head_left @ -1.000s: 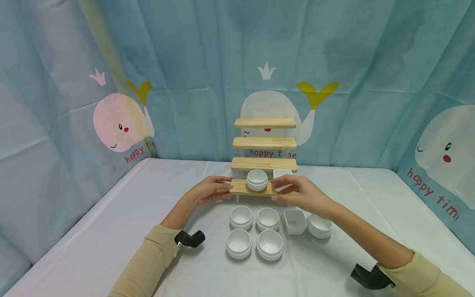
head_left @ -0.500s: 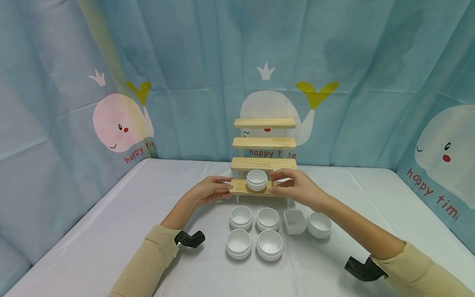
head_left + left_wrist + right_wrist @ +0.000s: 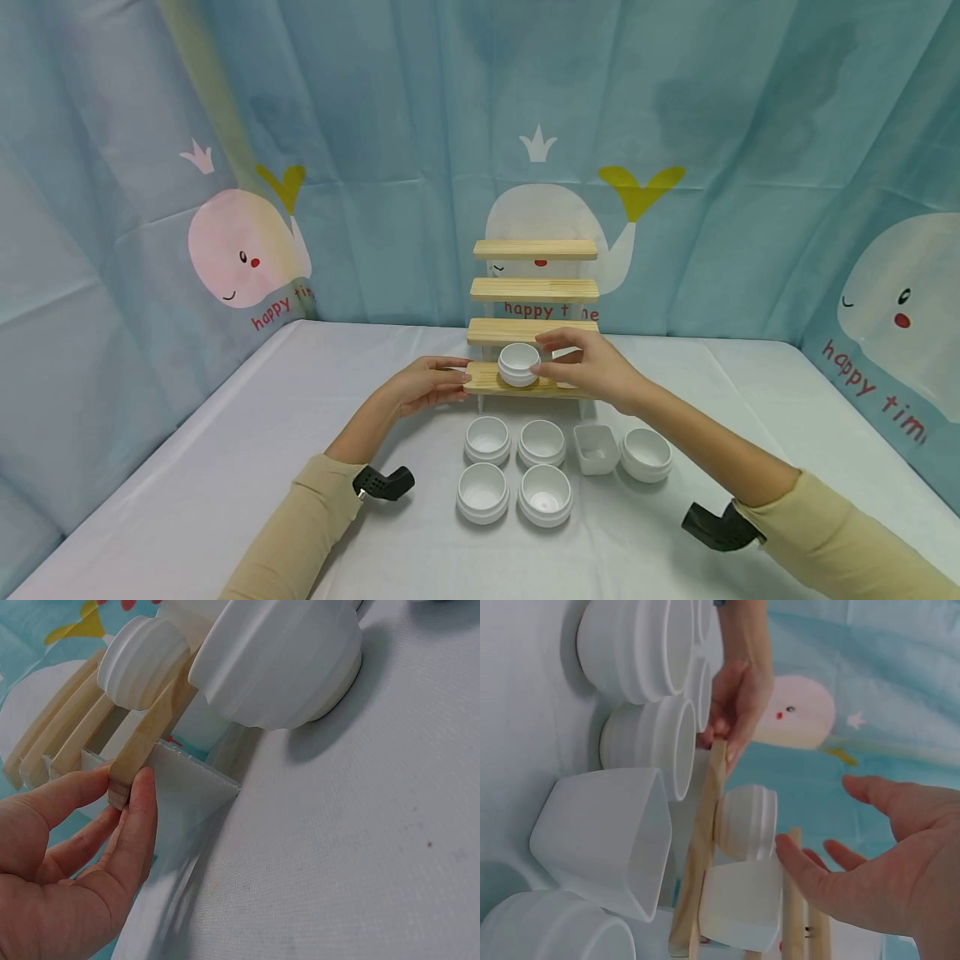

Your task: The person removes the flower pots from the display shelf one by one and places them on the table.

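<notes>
A tiered wooden stand (image 3: 484, 380) with clear supports stands on the table. My left hand (image 3: 422, 387) pinches the left end of its lowest board between thumb and fingers (image 3: 140, 806). On that board sits a round white bowl (image 3: 517, 363), upright. To its right is a square white bowl (image 3: 742, 904), mostly covered by my right hand in the head view. My right hand (image 3: 596, 368) hovers over the square bowl with its fingers spread loosely. One fingertip is right at the round bowl's rim, and no bowl is gripped.
In front of the stand, several round white bowls (image 3: 482, 493) sit in two rows on the white table (image 3: 360, 550). A square white bowl (image 3: 596, 451) and another round bowl (image 3: 647, 455) are to their right. A blue curtain (image 3: 390, 250) hangs behind.
My right hand has moved left, from the square bowl on the lowest board to the round bowl's rim. The left hand keeps its place, and the bowls look unmoved.
</notes>
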### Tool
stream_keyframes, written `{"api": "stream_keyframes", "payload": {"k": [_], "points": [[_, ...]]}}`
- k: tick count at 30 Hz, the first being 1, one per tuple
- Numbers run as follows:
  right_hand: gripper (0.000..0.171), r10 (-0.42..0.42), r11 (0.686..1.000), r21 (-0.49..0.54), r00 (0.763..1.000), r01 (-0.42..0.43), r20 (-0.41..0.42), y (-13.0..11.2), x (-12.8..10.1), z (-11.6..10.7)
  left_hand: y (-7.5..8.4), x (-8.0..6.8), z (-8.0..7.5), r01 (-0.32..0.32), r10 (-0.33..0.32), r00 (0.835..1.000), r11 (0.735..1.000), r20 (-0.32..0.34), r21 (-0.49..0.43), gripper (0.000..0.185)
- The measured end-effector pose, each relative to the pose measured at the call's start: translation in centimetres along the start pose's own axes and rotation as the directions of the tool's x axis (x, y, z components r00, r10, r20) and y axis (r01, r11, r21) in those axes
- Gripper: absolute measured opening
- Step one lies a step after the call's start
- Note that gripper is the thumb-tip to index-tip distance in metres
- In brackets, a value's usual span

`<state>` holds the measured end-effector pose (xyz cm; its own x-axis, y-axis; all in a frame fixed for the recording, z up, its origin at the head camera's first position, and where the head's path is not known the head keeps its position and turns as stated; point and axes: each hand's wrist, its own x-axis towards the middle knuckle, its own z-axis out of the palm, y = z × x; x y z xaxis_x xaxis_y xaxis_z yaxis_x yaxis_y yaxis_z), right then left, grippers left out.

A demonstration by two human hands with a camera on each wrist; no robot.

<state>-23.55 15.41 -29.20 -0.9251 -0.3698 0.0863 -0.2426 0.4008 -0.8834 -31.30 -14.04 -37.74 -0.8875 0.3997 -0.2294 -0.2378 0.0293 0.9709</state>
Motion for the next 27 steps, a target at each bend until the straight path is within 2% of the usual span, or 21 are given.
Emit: {"api": "stream_keyframes", "payload": {"k": [7,21,27], "points": [[0.057,0.003,0.998,-0.063,1.000,-0.003,-0.011,-0.4,0.9,-0.1,0.0,0.0,0.0,-0.007,0.007,1.000,1.000,0.002,-0.002,0.054],[0.058,0.027,0.995,-0.097,1.000,-0.027,0.007,-0.6,2.3,0.2,0.0,0.1,0.0,-0.003,0.003,1.000,1.000,-0.002,0.007,0.054],[0.061,0.077,0.992,-0.097,0.997,-0.076,0.010,-1.1,3.1,0.6,-0.1,0.1,-0.1,-0.005,0.005,1.000,1.000,0.003,0.013,0.054]]}}
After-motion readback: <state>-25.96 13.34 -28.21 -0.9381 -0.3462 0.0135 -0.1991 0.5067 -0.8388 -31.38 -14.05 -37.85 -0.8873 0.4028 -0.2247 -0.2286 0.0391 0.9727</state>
